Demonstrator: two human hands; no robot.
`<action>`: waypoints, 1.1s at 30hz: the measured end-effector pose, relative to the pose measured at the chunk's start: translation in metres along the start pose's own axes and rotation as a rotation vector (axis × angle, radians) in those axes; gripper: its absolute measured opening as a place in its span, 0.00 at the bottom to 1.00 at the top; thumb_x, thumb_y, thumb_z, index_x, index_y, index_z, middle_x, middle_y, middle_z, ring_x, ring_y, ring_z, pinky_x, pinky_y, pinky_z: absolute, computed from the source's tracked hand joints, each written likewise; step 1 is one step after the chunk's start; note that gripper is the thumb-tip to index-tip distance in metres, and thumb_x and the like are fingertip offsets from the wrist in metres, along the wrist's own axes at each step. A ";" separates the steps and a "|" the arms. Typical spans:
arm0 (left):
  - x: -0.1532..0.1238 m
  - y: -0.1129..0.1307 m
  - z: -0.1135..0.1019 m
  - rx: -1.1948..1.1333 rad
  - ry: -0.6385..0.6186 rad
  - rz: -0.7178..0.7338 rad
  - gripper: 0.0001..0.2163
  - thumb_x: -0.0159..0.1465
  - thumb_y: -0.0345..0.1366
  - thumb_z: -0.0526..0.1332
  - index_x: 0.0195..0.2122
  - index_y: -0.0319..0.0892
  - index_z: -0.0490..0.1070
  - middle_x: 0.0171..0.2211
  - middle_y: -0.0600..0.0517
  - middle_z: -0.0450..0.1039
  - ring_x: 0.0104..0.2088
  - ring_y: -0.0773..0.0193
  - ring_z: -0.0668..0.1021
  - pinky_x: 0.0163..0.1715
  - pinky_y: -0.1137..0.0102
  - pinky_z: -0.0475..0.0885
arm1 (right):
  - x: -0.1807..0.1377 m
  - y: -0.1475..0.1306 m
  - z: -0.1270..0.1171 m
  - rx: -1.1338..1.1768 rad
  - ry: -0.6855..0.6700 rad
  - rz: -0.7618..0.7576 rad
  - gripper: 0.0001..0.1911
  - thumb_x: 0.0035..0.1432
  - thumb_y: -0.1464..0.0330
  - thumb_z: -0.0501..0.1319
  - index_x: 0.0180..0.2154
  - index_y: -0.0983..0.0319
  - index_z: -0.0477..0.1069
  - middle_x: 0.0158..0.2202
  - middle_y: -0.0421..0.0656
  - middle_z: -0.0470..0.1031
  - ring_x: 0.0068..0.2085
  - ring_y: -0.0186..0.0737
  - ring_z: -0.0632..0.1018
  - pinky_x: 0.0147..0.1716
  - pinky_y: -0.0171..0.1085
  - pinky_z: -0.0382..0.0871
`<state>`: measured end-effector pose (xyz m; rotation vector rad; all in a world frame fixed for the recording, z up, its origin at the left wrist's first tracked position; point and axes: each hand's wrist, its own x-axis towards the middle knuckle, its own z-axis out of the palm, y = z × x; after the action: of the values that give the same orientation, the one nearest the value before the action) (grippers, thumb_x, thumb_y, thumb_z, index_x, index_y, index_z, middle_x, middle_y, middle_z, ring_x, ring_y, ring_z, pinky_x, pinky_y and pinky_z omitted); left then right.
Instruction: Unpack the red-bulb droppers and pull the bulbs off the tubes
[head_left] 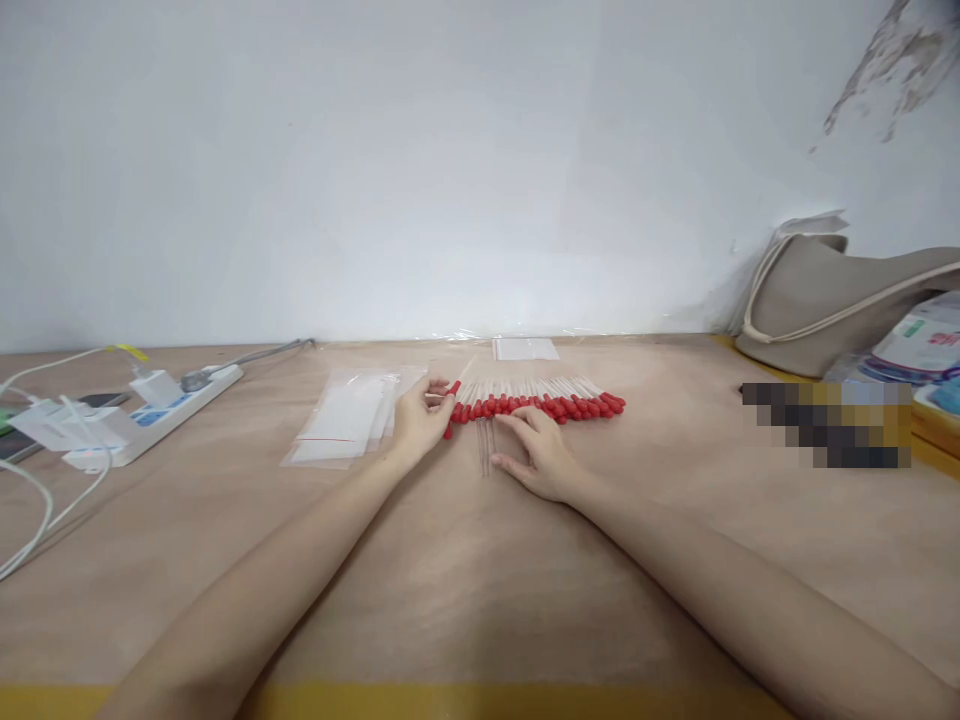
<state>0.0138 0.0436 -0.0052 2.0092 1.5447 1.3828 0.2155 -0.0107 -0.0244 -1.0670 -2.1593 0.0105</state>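
A long row of thin clear droppers with red rubber bulbs lies across the far middle of the pale brown bench, bulbs toward the person and stems pointing at the wall. The left hand is at the row's left end. Its grip is clenched in a pinch, thumb against fingertips, grasping the end dropper by its red bulb. That dropper sits tilted a little out of line with its neighbours.

The right hand lies flat on the bench just in front of the row, its grip released and holding nothing. Whether its fingertips touch the bulbs I cannot tell. A few loose clear stems, hard to make out, lie on the bench between the two hands.

Just left of the left hand is a stack of flat clear zip bags, and a small clear packet lies behind the row. A white power strip with chargers sits well apart on the left, and a grey-beige fabric bag sits far right.

To take one dropper off cleanly, I judge the pinch belongs on the bulb alone, lifting up and away from the row so the stem does not drag its neighbours. The flat right hand serves well as a stop that steadies the remaining bulbs. The pressure should be light, since the stems look thin enough to roll or snap.
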 end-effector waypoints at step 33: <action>-0.046 0.012 -0.017 0.203 -0.328 0.650 0.07 0.62 0.37 0.54 0.36 0.44 0.69 0.34 0.51 0.72 0.38 0.63 0.71 0.44 0.64 0.62 | 0.001 -0.007 0.000 -0.033 -0.108 -0.172 0.15 0.62 0.63 0.47 0.33 0.61 0.70 0.28 0.40 0.73 0.31 0.32 0.69 0.39 0.37 0.49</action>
<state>0.0083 -0.0065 -0.0123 2.8522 0.9561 1.0124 0.2103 -0.0147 -0.0221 -0.9144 -2.3500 -0.0486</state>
